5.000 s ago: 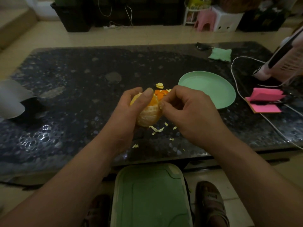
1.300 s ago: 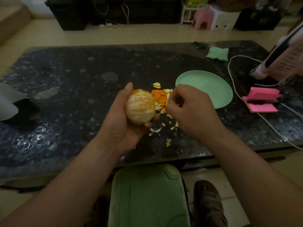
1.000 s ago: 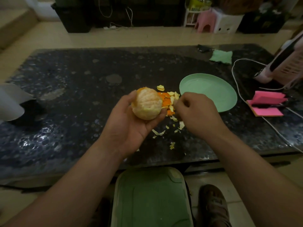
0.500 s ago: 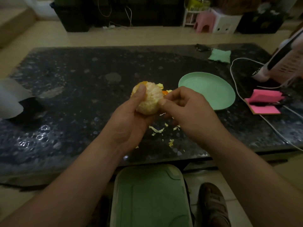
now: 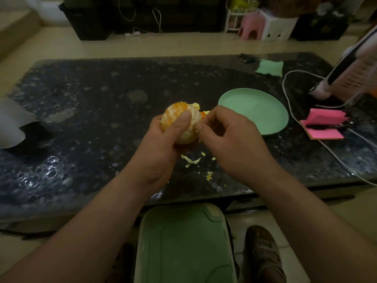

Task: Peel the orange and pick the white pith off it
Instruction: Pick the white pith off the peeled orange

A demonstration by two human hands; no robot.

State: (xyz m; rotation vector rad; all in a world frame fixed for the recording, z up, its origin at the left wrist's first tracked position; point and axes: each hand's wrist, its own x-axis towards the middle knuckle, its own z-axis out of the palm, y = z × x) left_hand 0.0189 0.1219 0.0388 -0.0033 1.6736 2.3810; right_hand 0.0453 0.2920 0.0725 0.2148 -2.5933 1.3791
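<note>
Over the dark table [image 5: 87,123], the left hand [image 5: 161,152] is wrapped round the peeled orange [image 5: 174,112], thumb across its front. The right hand [image 5: 232,144] sits at the fruit's three o'clock, nearer that flank, with its fingertips [image 5: 199,127] pinching pith [image 5: 188,137] there. The pull likely runs toward three.

Orange [image 5: 177,116] pale orange-white; plate [image 5: 265,111] mint green; table [image 5: 91,111] black, speckled; sticky notes [image 5: 324,124] pink.

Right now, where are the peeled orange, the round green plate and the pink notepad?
peeled orange [image 5: 173,112], head view, bare upper flesh
round green plate [image 5: 253,111], head view, bare middle
pink notepad [image 5: 326,134], head view, lower sheet
</note>
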